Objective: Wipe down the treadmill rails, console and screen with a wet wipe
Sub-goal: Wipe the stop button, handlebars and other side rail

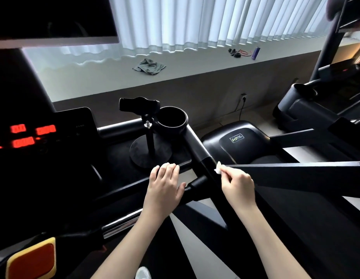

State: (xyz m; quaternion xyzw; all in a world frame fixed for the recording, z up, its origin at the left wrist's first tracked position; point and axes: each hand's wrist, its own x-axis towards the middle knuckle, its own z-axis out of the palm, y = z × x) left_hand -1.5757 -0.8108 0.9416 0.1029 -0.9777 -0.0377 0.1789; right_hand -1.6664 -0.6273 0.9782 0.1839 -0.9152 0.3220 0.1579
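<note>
My right hand [238, 185] pinches a small white wet wipe [218, 168] and holds it against the black right rail [197, 148] of the treadmill, just below the cup holder. My left hand [165, 183] lies flat with straight fingers on the front edge of the console tray [122, 158]. The console [24, 135] with red lit digits sits at the left. The dark screen [54, 17] hangs at the top left.
A black cup holder [172, 121] and a phone stand [149, 137] sit on the tray. A red and yellow stop button [31, 258] is at the lower left. A neighbouring machine [316, 109] stands to the right. A grey cloth [149, 66] lies on the window ledge.
</note>
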